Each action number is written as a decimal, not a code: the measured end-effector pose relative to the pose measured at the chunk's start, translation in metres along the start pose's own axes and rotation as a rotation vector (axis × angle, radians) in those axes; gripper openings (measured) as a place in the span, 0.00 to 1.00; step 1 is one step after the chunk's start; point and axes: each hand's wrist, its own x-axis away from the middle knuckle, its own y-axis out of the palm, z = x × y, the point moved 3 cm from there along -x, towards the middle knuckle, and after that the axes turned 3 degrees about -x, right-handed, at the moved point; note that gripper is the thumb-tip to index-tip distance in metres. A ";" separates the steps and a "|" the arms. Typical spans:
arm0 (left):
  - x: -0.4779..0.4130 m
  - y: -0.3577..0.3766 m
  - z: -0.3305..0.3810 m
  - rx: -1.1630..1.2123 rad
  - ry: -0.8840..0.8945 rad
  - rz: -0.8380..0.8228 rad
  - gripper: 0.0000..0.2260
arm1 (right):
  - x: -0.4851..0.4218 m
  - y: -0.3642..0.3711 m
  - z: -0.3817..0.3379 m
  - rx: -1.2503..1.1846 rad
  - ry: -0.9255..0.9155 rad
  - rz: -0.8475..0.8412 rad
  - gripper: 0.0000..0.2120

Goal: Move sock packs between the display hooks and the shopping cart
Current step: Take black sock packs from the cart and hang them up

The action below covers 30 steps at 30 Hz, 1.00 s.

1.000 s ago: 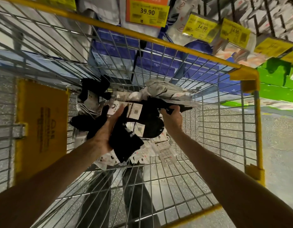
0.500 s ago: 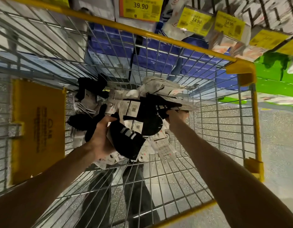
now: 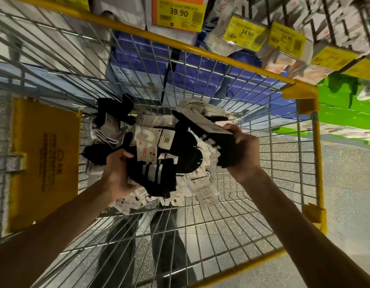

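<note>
Nearest, both forearms reach down into the shopping cart (image 3: pixel 300 94). The left grip (image 3: pixel 117 175) is clenched around a black striped sock pack (image 3: pixel 157 175), thumb over its top edge, apparently to lift it off the heap of packs (image 3: pixel 200 188) on the wire floor. The right grip (image 3: pixel 242 154) grasps a second black pack (image 3: pixel 207 129) by one end, tilted upward, probably to clear the pile. Beyond the far rim, shelf packs hang beneath yellow price tags (image 3: pixel 245 33); the hooks themselves cannot be made out.
</note>
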 end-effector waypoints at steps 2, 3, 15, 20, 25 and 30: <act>0.001 0.003 0.000 -0.056 0.011 0.032 0.19 | 0.008 0.013 0.001 -0.136 0.046 -0.138 0.15; 0.002 0.007 0.001 -0.087 0.033 0.058 0.20 | 0.008 0.016 0.005 -0.190 0.061 -0.179 0.14; 0.013 0.030 0.045 -0.069 0.211 -0.076 0.17 | -0.004 0.020 0.058 -0.100 0.205 -0.268 0.22; 0.022 0.032 0.034 -0.204 0.179 -0.053 0.17 | 0.005 0.017 0.058 0.484 0.096 -0.287 0.26; 0.022 0.024 0.018 -0.326 0.073 0.010 0.15 | 0.009 0.021 0.063 0.650 0.163 -0.303 0.35; 0.021 0.030 0.017 -0.338 0.127 0.047 0.21 | 0.013 0.030 0.053 0.723 -0.341 -0.107 0.23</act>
